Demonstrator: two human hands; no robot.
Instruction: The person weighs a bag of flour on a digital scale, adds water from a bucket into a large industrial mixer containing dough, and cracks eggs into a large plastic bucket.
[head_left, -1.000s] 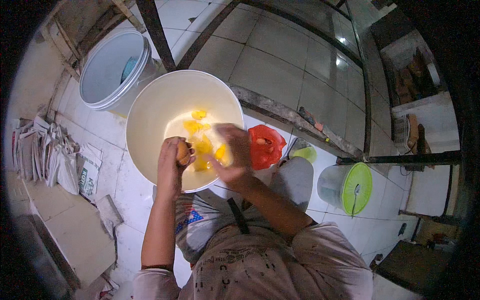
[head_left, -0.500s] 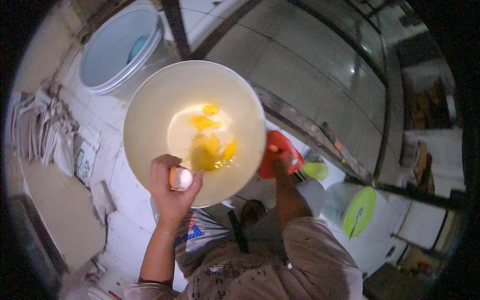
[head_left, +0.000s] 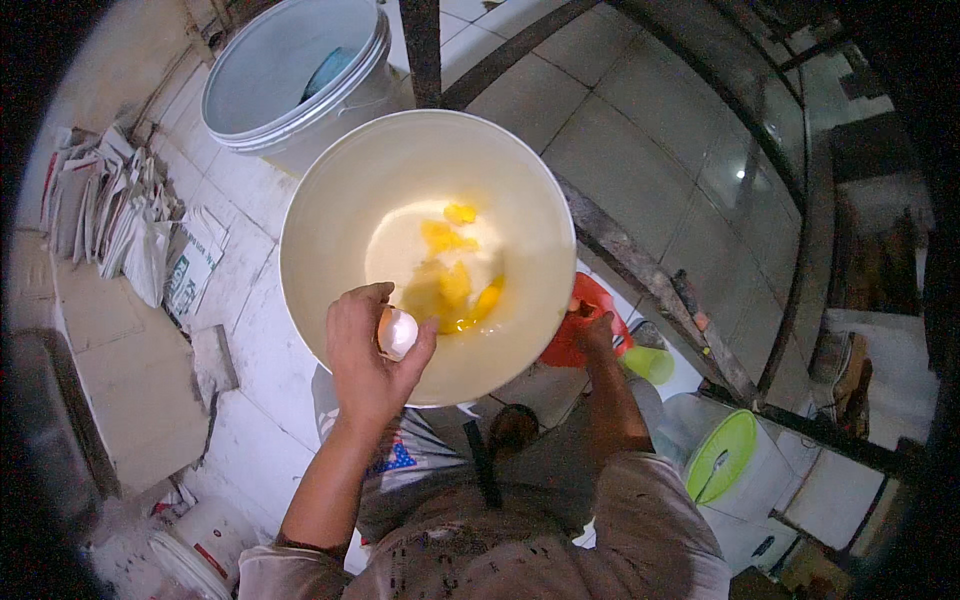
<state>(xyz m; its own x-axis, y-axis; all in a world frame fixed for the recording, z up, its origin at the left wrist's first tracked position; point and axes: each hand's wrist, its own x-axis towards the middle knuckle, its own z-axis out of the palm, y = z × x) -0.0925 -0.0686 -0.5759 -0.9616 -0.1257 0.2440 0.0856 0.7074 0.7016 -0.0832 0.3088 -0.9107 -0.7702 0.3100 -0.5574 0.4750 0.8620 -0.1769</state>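
A large cream-coloured bucket [head_left: 330, 190] stands in front of me, with broken yellow yolks and clear egg white [head_left: 453, 285] at its bottom. Over its near left rim, my left hand [head_left: 375, 360] is closed around a cracked eggshell [head_left: 398, 332], brown outside, its pale hollow inside facing up. To the right of the bucket, my right hand [head_left: 598, 332] reaches into a red container [head_left: 566, 348], where something small and brownish shows by the fingers. Those fingers are dark and partly hidden, so their grip is unclear.
A grey-white bucket [head_left: 390, 90] with something blue-green inside stands behind at left. Stacked papers [head_left: 105, 205] and cardboard [head_left: 130, 370] lie at left. At right are a green cup [head_left: 650, 364], a green-lidded tub [head_left: 722, 455] with a spoon on it, and a dark frame bar [head_left: 650, 275].
The whole scene has shifted rightward in the picture as the view moved. My left hand still holds the eggshell over the bucket. My right hand stays at the red container.
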